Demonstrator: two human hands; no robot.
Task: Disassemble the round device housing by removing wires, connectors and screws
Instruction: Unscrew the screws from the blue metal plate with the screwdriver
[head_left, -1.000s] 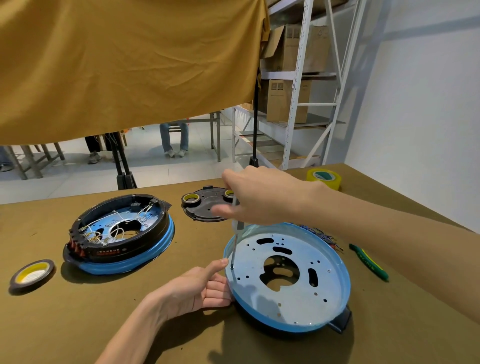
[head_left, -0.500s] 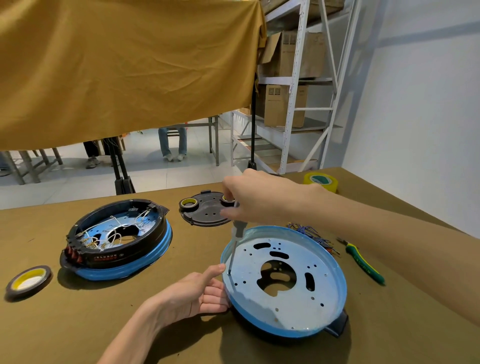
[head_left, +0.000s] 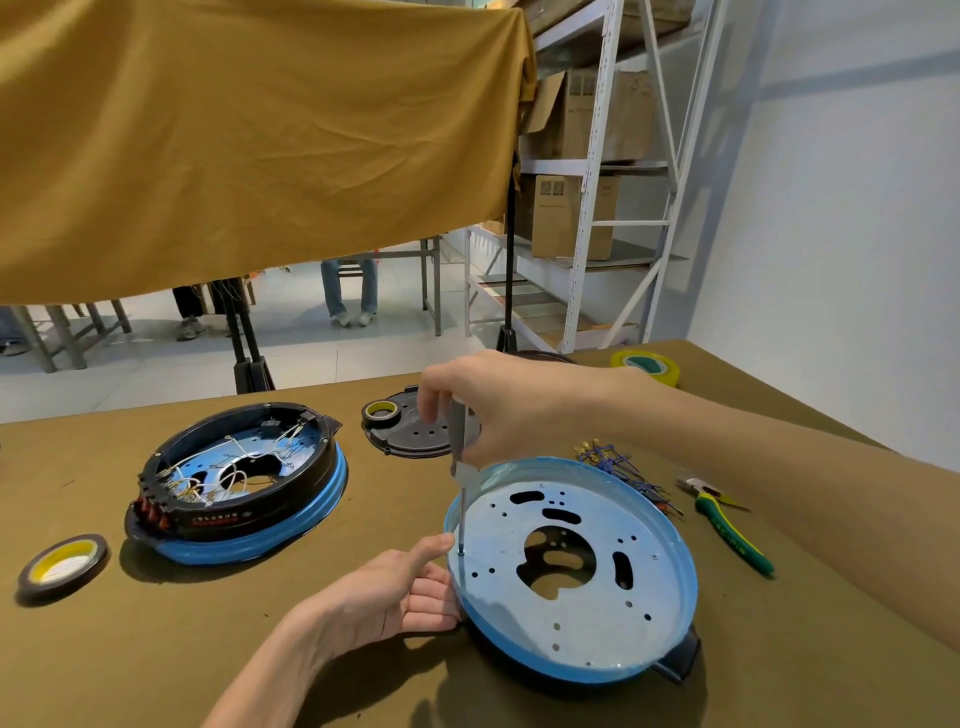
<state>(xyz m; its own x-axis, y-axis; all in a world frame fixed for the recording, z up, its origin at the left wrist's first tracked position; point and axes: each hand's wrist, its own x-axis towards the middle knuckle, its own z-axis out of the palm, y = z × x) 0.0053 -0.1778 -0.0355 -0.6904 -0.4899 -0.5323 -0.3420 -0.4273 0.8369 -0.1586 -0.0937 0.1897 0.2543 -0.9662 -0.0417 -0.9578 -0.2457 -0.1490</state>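
Observation:
A round blue-rimmed housing (head_left: 597, 644) with a perforated metal plate lies in front of me on the brown table. My right hand (head_left: 498, 405) grips a screwdriver (head_left: 460, 467) upright; its tip stands on a screw near the plate's left edge. My left hand (head_left: 400, 587) holds the housing's left rim, thumb up beside the shaft, fingers curled against the outer wall. A second round housing (head_left: 234, 493), black with a blue rim and white wires inside, sits to the left.
A black round cover (head_left: 410, 434) with a tape roll (head_left: 381, 411) lies behind. Removed wires (head_left: 618, 470) and green-handled pliers (head_left: 727, 530) lie to the right. More tape rolls sit at far left (head_left: 62, 564) and far right (head_left: 647, 366). A yellow cloth hangs overhead.
The view shifted slightly. My right hand stays on the screwdriver with its fingers shifted on the handle; the tip remains at the same screw. My left hand keeps hold of the rim.

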